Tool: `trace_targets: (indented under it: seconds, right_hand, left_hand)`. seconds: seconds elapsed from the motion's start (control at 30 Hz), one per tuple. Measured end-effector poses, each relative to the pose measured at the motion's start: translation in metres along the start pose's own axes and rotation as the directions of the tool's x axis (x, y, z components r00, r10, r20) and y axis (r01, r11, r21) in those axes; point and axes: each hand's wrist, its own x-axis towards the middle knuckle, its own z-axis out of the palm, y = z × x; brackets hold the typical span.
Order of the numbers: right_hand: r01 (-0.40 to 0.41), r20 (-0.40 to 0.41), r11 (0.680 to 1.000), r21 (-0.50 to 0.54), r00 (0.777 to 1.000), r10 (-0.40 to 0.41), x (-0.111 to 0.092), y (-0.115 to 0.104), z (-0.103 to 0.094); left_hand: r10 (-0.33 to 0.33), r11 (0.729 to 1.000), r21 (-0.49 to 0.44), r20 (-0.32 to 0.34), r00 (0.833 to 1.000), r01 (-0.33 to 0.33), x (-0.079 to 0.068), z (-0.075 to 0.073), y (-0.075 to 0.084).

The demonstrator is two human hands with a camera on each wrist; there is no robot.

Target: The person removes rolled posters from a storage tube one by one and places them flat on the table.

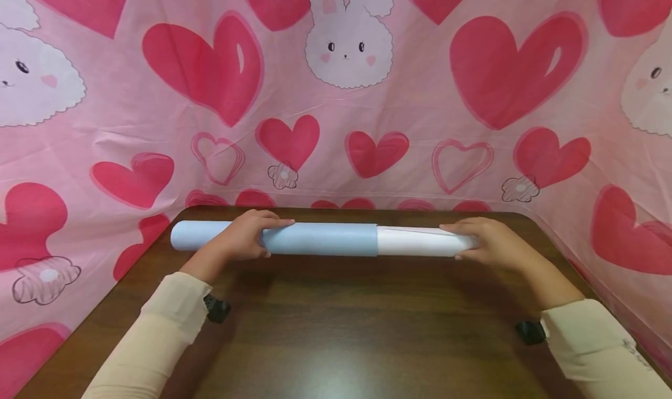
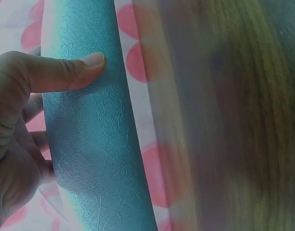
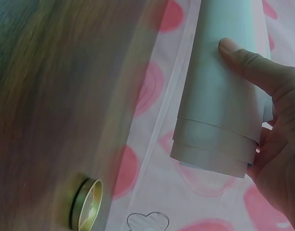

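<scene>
A light blue roll (image 1: 325, 239) with a finely creased surface lies lengthwise across the head view, near the table's far edge. Out of its right end comes a white roll (image 1: 415, 241), narrower than the blue part. My left hand (image 1: 244, 235) grips the blue roll left of its middle; in the left wrist view the thumb lies across the front and the fingers go behind. The white roll's outer end is held by my right hand (image 1: 496, 244). Stepped, overlapping layers show at that white end (image 3: 215, 144) in the right wrist view.
Below the roll spreads a dark brown wooden table (image 1: 336, 329). A small gold ring-shaped object (image 3: 87, 204) sits near the table edge in the right wrist view. Pink cloth (image 1: 325, 107) with hearts and rabbits hangs behind and at both sides.
</scene>
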Motion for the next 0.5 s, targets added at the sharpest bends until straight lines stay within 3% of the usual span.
trace_targets:
  seconds: [0.5]
  right_hand:
    - [0.024, -0.075, 0.996, -0.089, 0.997, -0.031, -0.026, 0.024, -0.01]
  left_hand:
    - [-0.022, 1.0, 0.005, -0.015, 1.0, 0.022, -0.019, 0.0, -0.017]
